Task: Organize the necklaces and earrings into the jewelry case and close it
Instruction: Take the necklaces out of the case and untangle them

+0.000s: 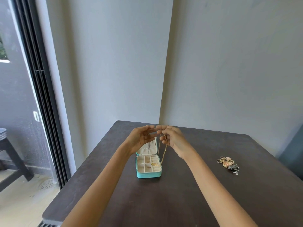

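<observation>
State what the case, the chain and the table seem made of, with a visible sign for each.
Case: likely faux leather, smooth turquoise shell, pale soft lining.
Chain: gold-coloured metal, thin and hanging limp from the right hand.
Table: probably dark-stained wood, matt with faint mottling.

Dark table (188,202), jewelry case (148,174), jewelry pile (228,163)

A single head-worn wide-angle view looks forward and down from near the table's (180,202) close edge — toward the room's corner — both forearms reaching away from it.
</observation>
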Available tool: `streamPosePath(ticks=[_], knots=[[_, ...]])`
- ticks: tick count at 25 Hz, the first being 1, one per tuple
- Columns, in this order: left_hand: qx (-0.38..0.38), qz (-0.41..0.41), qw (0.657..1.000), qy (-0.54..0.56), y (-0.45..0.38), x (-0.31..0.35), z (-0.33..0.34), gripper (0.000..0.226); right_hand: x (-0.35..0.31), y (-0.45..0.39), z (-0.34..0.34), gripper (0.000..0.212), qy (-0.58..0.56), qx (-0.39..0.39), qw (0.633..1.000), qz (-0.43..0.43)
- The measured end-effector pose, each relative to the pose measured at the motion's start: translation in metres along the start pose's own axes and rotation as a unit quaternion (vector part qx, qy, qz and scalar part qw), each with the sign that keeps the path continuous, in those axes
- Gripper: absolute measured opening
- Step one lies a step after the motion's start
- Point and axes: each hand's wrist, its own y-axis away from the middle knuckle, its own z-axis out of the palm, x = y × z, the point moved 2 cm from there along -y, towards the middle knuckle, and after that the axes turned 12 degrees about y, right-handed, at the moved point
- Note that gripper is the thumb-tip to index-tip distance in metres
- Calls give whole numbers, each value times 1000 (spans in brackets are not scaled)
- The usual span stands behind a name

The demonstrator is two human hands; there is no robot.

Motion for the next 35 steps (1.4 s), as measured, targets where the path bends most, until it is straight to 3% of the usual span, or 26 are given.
streamPosePath(ticks=[5, 10, 12, 14, 18, 20, 21, 22, 24, 25, 28, 32, 35], knots=[[40, -75, 991, -100, 11, -21, -20, 26, -5, 3, 3, 29, 36, 1, 999, -2], [81, -90, 974, -190, 13, -31, -33, 21, -2, 2, 6, 30, 46, 6, 999, -3], [80, -79, 934, -338, 12, -31, -28, 23, -2, 1, 6, 31, 53, 8, 999, -2], [43, -68, 869, -489, 8, -26, -16, 27, -5, 1, 6, 34, 63, 6, 998, -4], [7, -89, 778, -622, 4, -14, 5, 26, -16, 1, 6, 31, 119, -2, 993, -5], [53, -11, 755, -654, 2, -9, 11, 25, -21, 3, 3, 26, 138, -6, 990, -3], [85, 43, 779, -619, 3, -6, 14, 25, -23, 5, 1, 24, 140, -7, 990, -2], [105, 78, 837, -531, 6, -4, 18, 24, -25, 7, -1, 22, 141, -8, 990, -2], [48, 67, 949, -303, 14, -2, 29, 29, -28, 9, -6, 19, 141, -8, 990, -3], [-2, 52, 969, -243, 18, 0, 37, 34, -31, 11, -9, 18, 140, -6, 990, -6], [-69, 74, 960, -262, 22, 5, 58, 36, -42, 18, -23, 13, 141, 8, 990, -17], [-34, 133, 958, -250, 19, 10, 78, 17, -44, 32, -49, 4, 129, 6, 991, -24], [-13, 155, 966, -207, 19, 5, 92, 11, -30, 44, -74, 13, 105, -4, 994, -15]])
